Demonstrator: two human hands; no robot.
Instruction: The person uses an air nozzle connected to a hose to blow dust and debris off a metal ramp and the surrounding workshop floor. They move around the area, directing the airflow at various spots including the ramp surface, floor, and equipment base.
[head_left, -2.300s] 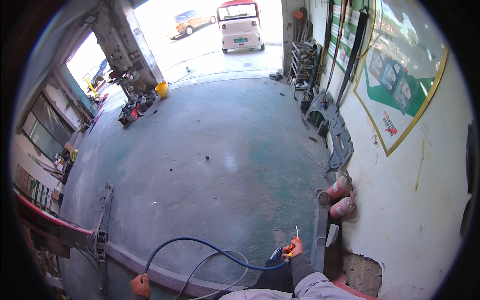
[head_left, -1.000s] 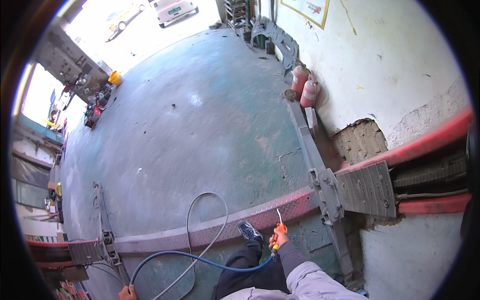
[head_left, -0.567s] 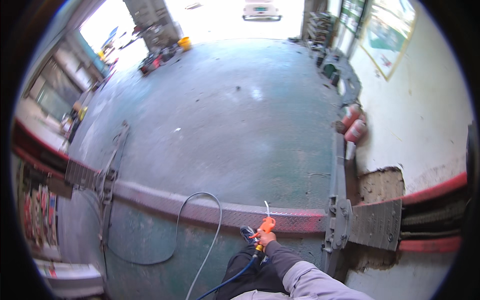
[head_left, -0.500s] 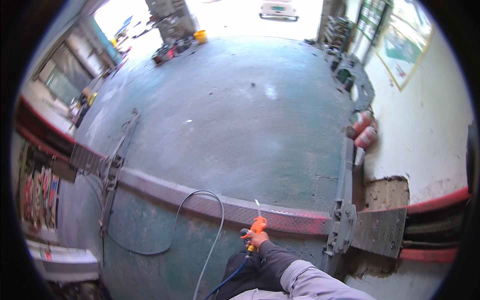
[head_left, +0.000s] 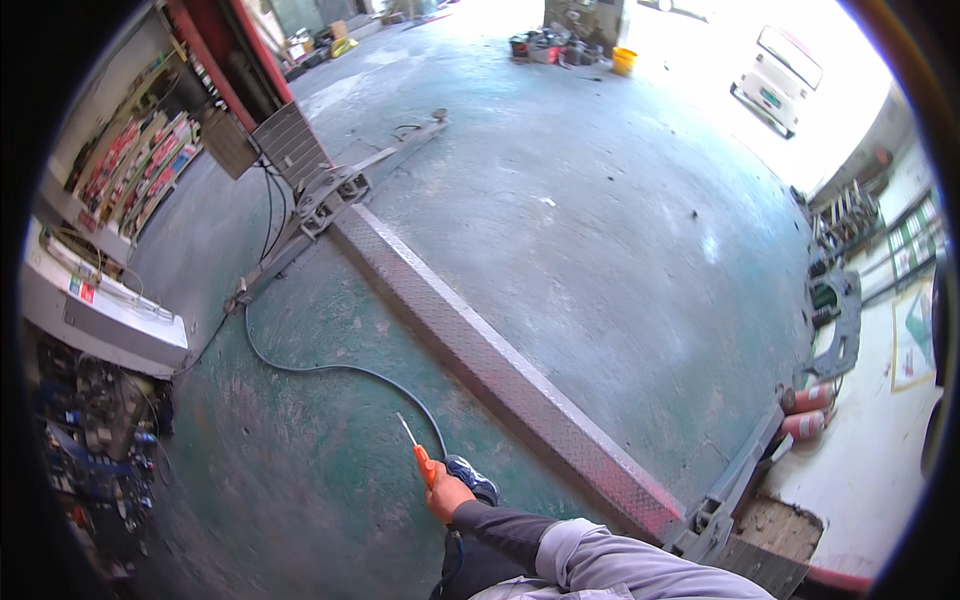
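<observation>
My right hand (head_left: 448, 496) is closed round the handle of an orange air blow gun (head_left: 425, 466), its thin pale nozzle pointing up and to the left. A dark air hose (head_left: 340, 368) curves over the green floor and passes behind the hand; a length of it shows again below the wrist. Just beyond the hand, one of my shoes (head_left: 474, 478) stands on the floor. The sleeve of my right arm enters from the lower right. My left hand does not appear.
A tread-plate floor beam (head_left: 500, 365) runs diagonally between the lift's arms (head_left: 335, 195). Cluttered machinery parts (head_left: 105, 440) lie at the left. Two red cylinders (head_left: 803, 427) lie by the right wall. A yellow bucket (head_left: 624, 61) and a white vehicle (head_left: 778, 80) are far off.
My view has swung to the left, so the beam now slants down to the right. The blow gun stays in my right hand, its nozzle now tipped further left.
</observation>
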